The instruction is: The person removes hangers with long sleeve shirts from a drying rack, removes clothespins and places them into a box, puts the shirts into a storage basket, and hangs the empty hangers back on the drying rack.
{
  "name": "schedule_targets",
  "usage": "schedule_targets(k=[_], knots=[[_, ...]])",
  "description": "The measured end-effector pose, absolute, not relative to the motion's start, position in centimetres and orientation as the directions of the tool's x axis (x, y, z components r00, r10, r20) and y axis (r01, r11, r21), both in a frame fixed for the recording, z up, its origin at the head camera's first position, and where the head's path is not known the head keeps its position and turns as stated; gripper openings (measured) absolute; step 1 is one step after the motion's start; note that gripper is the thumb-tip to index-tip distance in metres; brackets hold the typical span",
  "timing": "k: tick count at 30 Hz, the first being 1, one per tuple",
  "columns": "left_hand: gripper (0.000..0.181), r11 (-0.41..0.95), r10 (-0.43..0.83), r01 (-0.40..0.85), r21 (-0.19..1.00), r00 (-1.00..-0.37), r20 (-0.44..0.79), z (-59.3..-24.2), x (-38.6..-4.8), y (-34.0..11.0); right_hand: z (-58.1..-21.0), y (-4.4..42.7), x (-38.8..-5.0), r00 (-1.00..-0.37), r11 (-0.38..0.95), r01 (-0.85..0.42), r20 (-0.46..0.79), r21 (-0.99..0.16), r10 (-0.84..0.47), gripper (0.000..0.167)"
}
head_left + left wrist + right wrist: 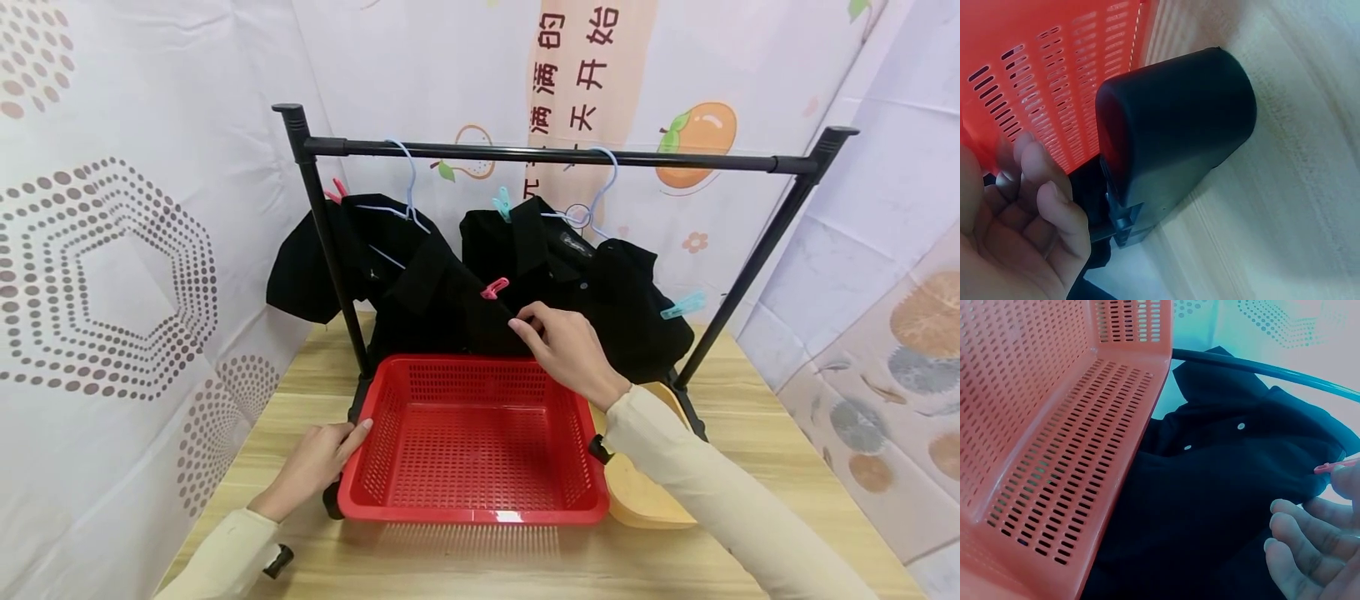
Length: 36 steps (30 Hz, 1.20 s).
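Note:
A red plastic basket (472, 515) with slotted walls stands before a clothes rack. At its left rim my left hand (318, 458) grips the edge, its fingers curled beside the slotted wall in the left wrist view. My right hand (566, 346) is above the basket's back right corner, thumb and index finger pinching the sleeve side of the left black shirt (435, 292). Just beyond these fingertips, a pink clothespin (495, 288) clips that shirt to its blue hanger (410, 179). The other black shirt (600, 308) hangs to the right, with a teal clothespin (684, 305) on its shoulder.
The black rack bar (525, 154) spans the back, between slanting posts. A yellow basin (648, 492) lies partly under the basket's right side. Another pink clothespin (337, 190) and a teal clothespin (502, 202) are on the shirts. Patterned curtains surround the wooden tabletop (757, 467).

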State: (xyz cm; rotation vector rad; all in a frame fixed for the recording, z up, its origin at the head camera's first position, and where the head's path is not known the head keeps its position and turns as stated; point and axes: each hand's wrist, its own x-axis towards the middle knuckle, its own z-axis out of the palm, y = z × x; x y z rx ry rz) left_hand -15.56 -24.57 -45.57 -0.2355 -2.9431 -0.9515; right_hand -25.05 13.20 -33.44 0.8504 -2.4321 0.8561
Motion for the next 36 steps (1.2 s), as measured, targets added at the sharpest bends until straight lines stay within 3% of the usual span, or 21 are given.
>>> schedule_targets(k=[10,21,26,31,36], knots=[[0.049,0.806,0.133,0.167,0.567,-0.986,0.102,-45.7,-15.6,-24.5,-33.1,11.9,-26.4,-0.696,0.635,-0.688,0.567,-0.352,-0.441,0.019],[0.047,0.793,0.118,0.146,0.592,-0.989,0.087,-45.7,-15.6,-24.5,-33.1,10.8,-27.0,-0.68,0.662,-0.693,0.561,-0.284,-0.472,0.04],[0.047,0.79,0.119,0.152,0.594,-0.988,0.095,-45.6,-15.5,-24.6,-33.1,10.5,-27.5,-0.671,0.672,-0.695,0.566,-0.255,-0.479,0.037],[0.049,0.789,0.128,0.17,0.591,-0.985,0.112,-45.6,-15.6,-24.5,-33.1,10.4,-27.5,-0.609,0.662,-0.728,0.612,-0.179,-0.504,0.029],[0.057,0.795,0.113,0.144,0.589,-0.99,0.09,-45.7,-15.6,-24.5,-33.1,10.6,-27.6,-0.499,0.623,-0.777,0.697,-0.095,-0.516,0.03]])
